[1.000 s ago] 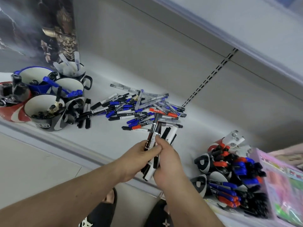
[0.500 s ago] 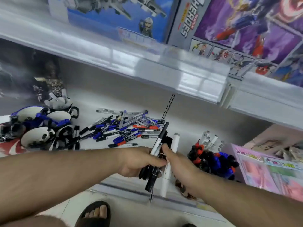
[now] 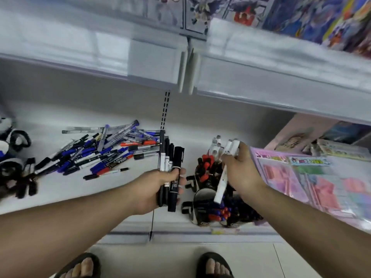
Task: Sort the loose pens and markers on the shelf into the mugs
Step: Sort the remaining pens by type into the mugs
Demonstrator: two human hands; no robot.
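Two hands work above the white shelf [image 3: 60, 197]. The left hand [image 3: 158, 189] is wrapped around a bundle of black markers [image 3: 170, 157] held upright, their tips pointing toward the far wall. The right hand [image 3: 241, 171] grips a white marker [image 3: 220, 183], its lower end tilted down over the mugs [image 3: 202, 197] on the near right, which are crowded with red, blue, black and white pens. A loose pile of pens and markers [image 3: 104, 151] lies on the shelf to the left. More mugs [image 3: 12, 157] stand at the far left edge. Pink packets [image 3: 301, 181] lie at the right
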